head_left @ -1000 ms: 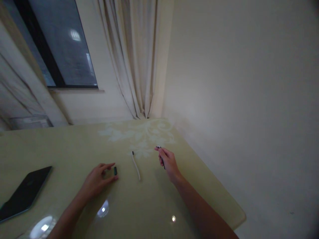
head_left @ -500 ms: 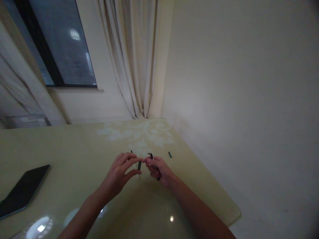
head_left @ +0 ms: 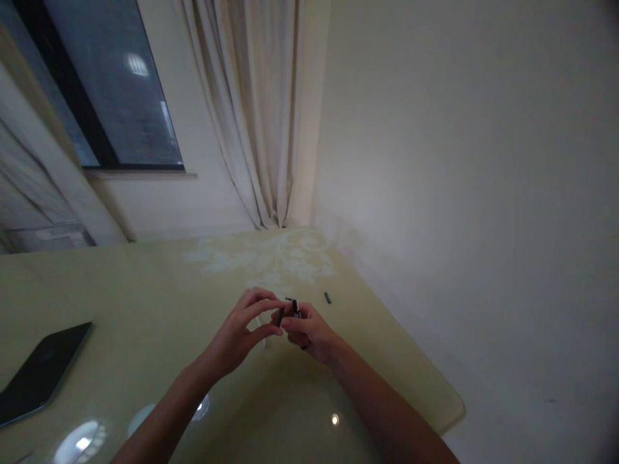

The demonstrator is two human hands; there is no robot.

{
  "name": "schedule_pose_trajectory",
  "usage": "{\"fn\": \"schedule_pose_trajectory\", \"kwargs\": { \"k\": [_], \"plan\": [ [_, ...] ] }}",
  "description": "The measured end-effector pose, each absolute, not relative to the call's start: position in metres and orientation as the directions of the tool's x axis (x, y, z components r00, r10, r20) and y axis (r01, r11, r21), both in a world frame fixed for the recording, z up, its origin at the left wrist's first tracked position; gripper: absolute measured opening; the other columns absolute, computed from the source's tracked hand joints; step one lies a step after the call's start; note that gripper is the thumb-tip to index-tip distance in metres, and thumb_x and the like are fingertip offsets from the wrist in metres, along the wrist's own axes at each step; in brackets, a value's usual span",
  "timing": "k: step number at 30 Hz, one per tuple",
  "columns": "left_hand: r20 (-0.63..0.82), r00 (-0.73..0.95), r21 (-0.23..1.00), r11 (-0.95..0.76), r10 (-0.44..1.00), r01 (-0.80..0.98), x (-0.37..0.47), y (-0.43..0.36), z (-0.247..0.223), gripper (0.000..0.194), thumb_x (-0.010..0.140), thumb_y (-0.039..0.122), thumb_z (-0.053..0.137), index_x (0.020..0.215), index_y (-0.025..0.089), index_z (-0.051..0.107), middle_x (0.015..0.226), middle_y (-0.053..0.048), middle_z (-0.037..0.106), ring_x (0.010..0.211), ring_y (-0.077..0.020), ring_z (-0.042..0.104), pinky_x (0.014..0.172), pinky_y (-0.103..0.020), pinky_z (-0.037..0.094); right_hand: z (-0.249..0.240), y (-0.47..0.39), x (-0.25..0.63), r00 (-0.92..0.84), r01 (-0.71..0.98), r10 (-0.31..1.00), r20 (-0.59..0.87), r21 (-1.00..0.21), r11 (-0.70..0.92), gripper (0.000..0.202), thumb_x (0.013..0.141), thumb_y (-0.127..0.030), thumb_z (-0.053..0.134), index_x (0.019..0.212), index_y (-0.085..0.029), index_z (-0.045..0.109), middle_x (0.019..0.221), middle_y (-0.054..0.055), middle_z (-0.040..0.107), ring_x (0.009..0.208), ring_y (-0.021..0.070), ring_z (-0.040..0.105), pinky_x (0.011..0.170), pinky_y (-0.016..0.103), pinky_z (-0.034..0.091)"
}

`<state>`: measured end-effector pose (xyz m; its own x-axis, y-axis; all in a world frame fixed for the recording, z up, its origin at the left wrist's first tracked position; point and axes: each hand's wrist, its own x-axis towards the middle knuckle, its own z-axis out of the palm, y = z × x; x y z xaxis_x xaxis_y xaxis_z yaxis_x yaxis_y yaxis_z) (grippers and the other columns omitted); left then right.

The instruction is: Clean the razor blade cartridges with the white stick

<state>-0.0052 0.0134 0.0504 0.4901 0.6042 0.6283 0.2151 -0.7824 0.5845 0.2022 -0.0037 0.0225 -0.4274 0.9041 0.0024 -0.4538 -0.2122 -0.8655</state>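
Observation:
Between thumb and fingertips, my left hand [head_left: 249, 322] pinches a small dark strip [head_left: 280, 316] held upright. My right hand [head_left: 307, 330] is closed around a black-and-silver object [head_left: 295, 309], partly hidden by its fingers. The fingertips of both hands meet or nearly meet above the table. A thin white stick [head_left: 264, 339] lies behind my left hand, mostly covered by it. Beyond my right hand, a short dark piece [head_left: 327, 298] rests on the table.
The glossy pale table [head_left: 145, 290] has a rounded corner at the right, beside the wall. A dark flat tablet-like object [head_left: 43, 370] lies at the left. Curtains [head_left: 261, 116] and a window [head_left: 116, 84] stand behind the table.
My left hand has moved right with the dark strip, bringing it up against the fingers of my right hand. The view has shifted slightly.

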Motion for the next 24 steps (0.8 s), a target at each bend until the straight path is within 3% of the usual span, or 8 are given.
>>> {"fn": "schedule_pose_trajectory", "kwargs": {
  "k": [4, 8, 11, 13, 16, 20, 24],
  "plan": [
    [0.604, 0.504, 0.618, -0.762, 0.618, 0.193, -0.005, 0.013, 0.051, 0.032, 0.096, 0.033, 0.077, 0.128, 0.034, 0.074, 0.12, -0.005, 0.066, 0.114, -0.0224, 0.063, 0.101, -0.036, 0.052, 0.025, -0.006, 0.201, -0.433, -0.473, 0.901, 0.008, -0.853, -0.22, 0.032, 0.069, -0.034, 0.096, 0.087, -0.014, 0.079, 0.059, -0.007, 0.051, 0.043, 0.0016, 0.023, 0.043, 0.023, 0.009],
    [0.588, 0.495, 0.65, -0.738, 0.64, 0.183, -0.005, 0.012, 0.051, 0.031, 0.095, 0.034, 0.077, 0.126, 0.036, 0.076, 0.12, -0.005, 0.067, 0.113, -0.0224, 0.063, 0.101, -0.036, 0.052, 0.023, -0.006, 0.201, -0.428, -0.48, 0.903, 0.029, -0.854, -0.2, 0.032, 0.068, -0.035, 0.095, 0.084, -0.014, 0.077, 0.068, -0.003, 0.062, 0.044, 0.0013, 0.025, 0.043, 0.023, 0.01],
    [0.539, 0.452, 0.713, -0.671, 0.711, 0.204, -0.004, 0.006, 0.049, 0.047, 0.089, 0.037, 0.083, 0.135, 0.037, 0.072, 0.12, -0.005, 0.069, 0.104, -0.0215, 0.064, 0.094, -0.035, 0.053, 0.02, -0.004, 0.2, -0.38, -0.453, 0.924, 0.039, -0.879, -0.149, 0.035, 0.069, -0.039, 0.094, 0.088, -0.015, 0.077, 0.072, -0.002, 0.065, 0.044, 0.002, 0.025, 0.044, 0.024, 0.012],
    [0.462, 0.379, 0.8, -0.561, 0.802, 0.212, -0.003, -0.001, 0.046, 0.06, 0.085, 0.041, 0.086, 0.142, 0.034, 0.068, 0.119, -0.006, 0.07, 0.094, -0.0203, 0.063, 0.086, -0.034, 0.054, 0.018, -0.003, 0.201, -0.311, -0.361, 0.948, 0.072, -0.931, -0.048, 0.036, 0.072, -0.042, 0.091, 0.09, -0.015, 0.077, 0.069, -0.003, 0.061, 0.046, 0.0039, 0.028, 0.045, 0.024, 0.016],
    [0.235, 0.244, 0.946, -0.279, 0.941, 0.165, -0.002, -0.011, 0.038, 0.057, 0.087, 0.053, 0.079, 0.137, 0.027, 0.071, 0.117, -0.009, 0.072, 0.085, -0.0194, 0.062, 0.078, -0.033, 0.053, 0.021, -0.004, 0.205, -0.214, -0.072, 0.948, 0.235, -0.972, 0.224, 0.029, 0.08, -0.04, 0.086, 0.092, -0.015, 0.077, 0.061, -0.007, 0.049, 0.051, 0.0071, 0.029, 0.05, 0.024, 0.021],
    [-0.028, 0.211, 0.997, 0.013, 0.977, 0.073, -0.002, -0.017, 0.023, 0.061, 0.085, 0.067, 0.075, 0.123, 0.02, 0.079, 0.099, -0.008, 0.073, 0.079, -0.0183, 0.057, 0.072, -0.03, 0.047, 0.026, -0.006, 0.208, -0.224, 0.22, 0.801, 0.555, -0.772, 0.596, 0.015, 0.085, -0.027, 0.078, 0.094, -0.015, 0.078, 0.072, -0.002, 0.057, 0.06, 0.0106, 0.043, 0.057, 0.025, 0.034],
    [-0.105, 0.297, 0.994, 0.11, 0.949, 0.001, 0.0, -0.017, 0.012, 0.067, 0.08, 0.071, 0.078, 0.119, 0.017, 0.081, 0.08, -0.003, 0.065, 0.073, -0.0162, 0.049, 0.066, -0.027, 0.039, 0.022, -0.007, 0.208, -0.296, 0.282, 0.672, 0.678, -0.61, 0.74, 0.012, 0.087, -0.023, 0.076, 0.096, -0.016, 0.076, 0.088, 0.006, 0.068, 0.073, 0.0149, 0.059, 0.064, 0.024, 0.045]
  ]
}}
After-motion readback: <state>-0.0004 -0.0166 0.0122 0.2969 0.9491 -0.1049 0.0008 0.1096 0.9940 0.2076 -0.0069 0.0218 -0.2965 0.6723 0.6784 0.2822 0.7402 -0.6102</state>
